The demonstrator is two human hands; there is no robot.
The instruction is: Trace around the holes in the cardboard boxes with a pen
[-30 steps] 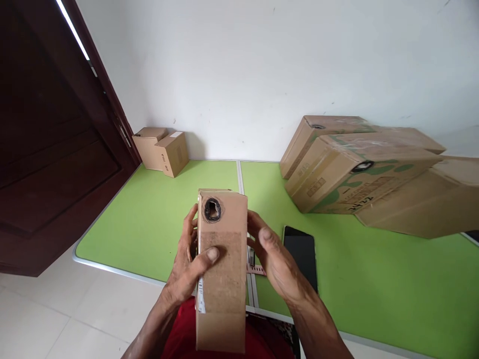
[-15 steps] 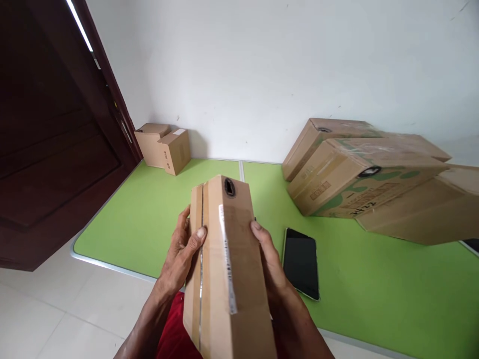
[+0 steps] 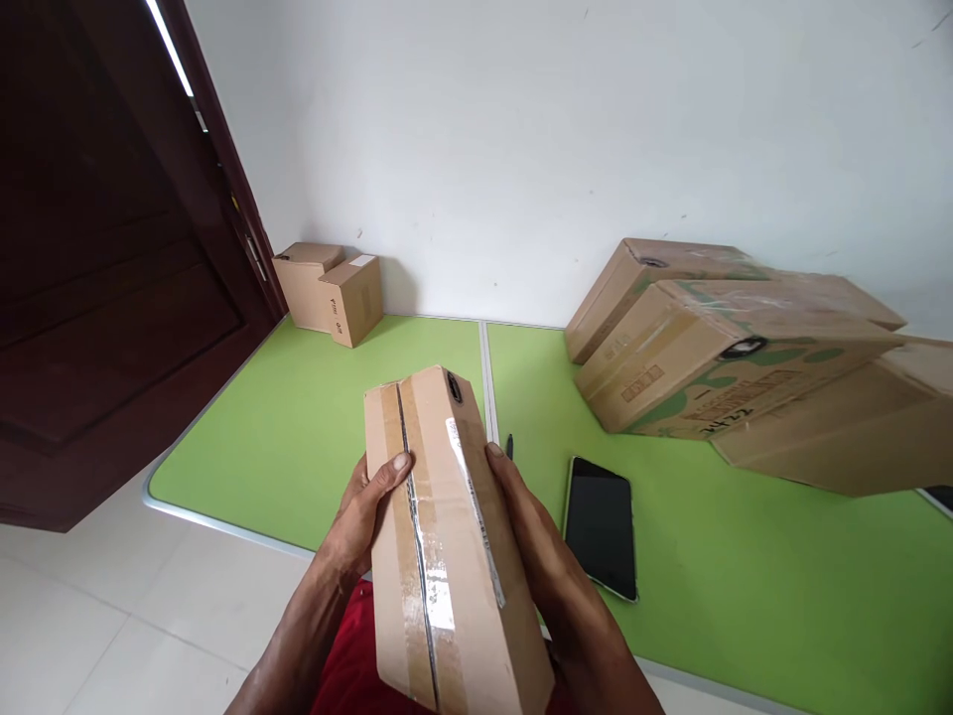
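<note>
I hold a long brown cardboard box (image 3: 439,536) over the near edge of the green table (image 3: 313,427). Its taped seam faces up, and a strip of clear tape runs along it. My left hand (image 3: 368,516) grips the box's left side with the thumb on top. Along the right side, my right hand (image 3: 521,536) clasps the box with its fingers. A small dark hole shows at the box's far end.
A black phone (image 3: 602,526) lies on the table right of the box, with a dark pen (image 3: 509,446) beside it. Large cardboard boxes (image 3: 715,357) are piled at the right back. Two small boxes (image 3: 332,293) sit in the far left corner by a dark wooden door (image 3: 111,258).
The box has been rolled in my hands: the side with the hole faced me, now the taped seam faces up. Both hands shifted to its sides.
</note>
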